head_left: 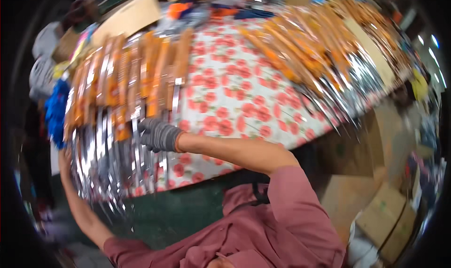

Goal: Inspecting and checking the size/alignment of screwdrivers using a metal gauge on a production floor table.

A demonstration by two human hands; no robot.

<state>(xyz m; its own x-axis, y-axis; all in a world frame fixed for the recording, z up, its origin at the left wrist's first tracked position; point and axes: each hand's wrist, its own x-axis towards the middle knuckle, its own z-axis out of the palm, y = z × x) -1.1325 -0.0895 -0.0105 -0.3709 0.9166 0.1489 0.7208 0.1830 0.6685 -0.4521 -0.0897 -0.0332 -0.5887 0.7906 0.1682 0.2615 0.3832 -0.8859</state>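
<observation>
My right hand point(161, 135), in a grey knitted glove with an orange cuff, reaches left across my body. It is over the left row of long, slim packages point(112, 75), where their orange upper parts meet the silver strips below. Motion blur smears its fingers, so a grip cannot be made out. My left hand point(64, 154) is at the table's left end, close beneath a bright blue shaggy thing point(57, 113). Its fingers are hidden or blurred; whether it touches the blue thing I cannot tell.
A white cloth with red flowers point(225, 85) covers the table between the two rows. A second fan of orange-and-silver packages point(300, 47) lies at right. Cardboard point(129, 19) and orange and blue items are at the back. Cardboard boxes point(383, 216) stand at lower right.
</observation>
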